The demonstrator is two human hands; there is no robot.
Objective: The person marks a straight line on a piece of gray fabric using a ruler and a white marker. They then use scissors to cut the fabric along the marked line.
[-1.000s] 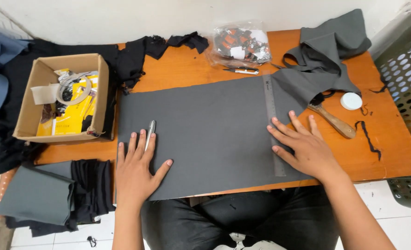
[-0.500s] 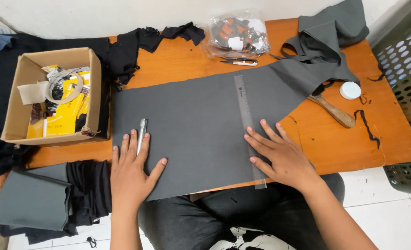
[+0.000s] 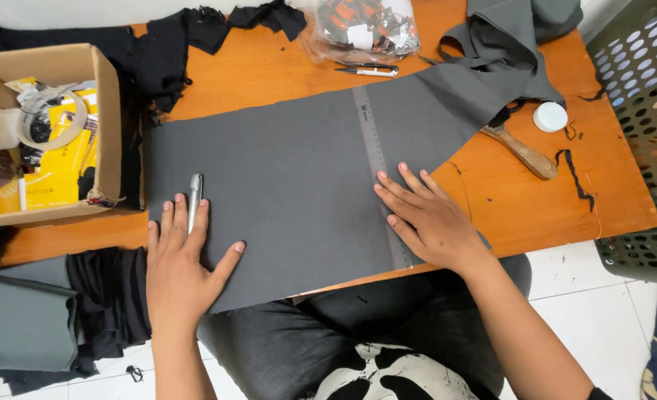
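Head view, looking down: grey fabric sheet (image 3: 291, 170) spread flat across the orange table (image 3: 506, 215), near edge hanging slightly over the table's front. Left hand (image 3: 180, 259) pressed palm-down on the sheet's near left corner, fingers spread and flat, gripping nothing. Silver pen (image 3: 194, 194) lying on the cloth between the index and middle fingers of that hand, touched along its sides, tip pointing away. Right hand (image 3: 432, 218) likewise flat and splayed, holding nothing closed, fingertips pinning the long grey ruler (image 3: 377, 163) that runs across the sheet from far edge to near edge. Beyond those fingertips, small thread snips (image 3: 369, 70) on the bare table, then a clear plastic bag (image 3: 362, 26) of small dark pieces. Right of the right hand's fingers, a wooden-handled tool (image 3: 525, 154), a white round lid (image 3: 550, 116), black thread scraps, more grey cloth bunched at the far corner, and a green perforated basket (image 3: 639, 111) at the table's end. Left of the left hand's fingers, an open cardboard box (image 3: 106, 126) with yellow packaging and tape rolls, black fabric around it, folded grey cloth (image 3: 21, 322) lower down.
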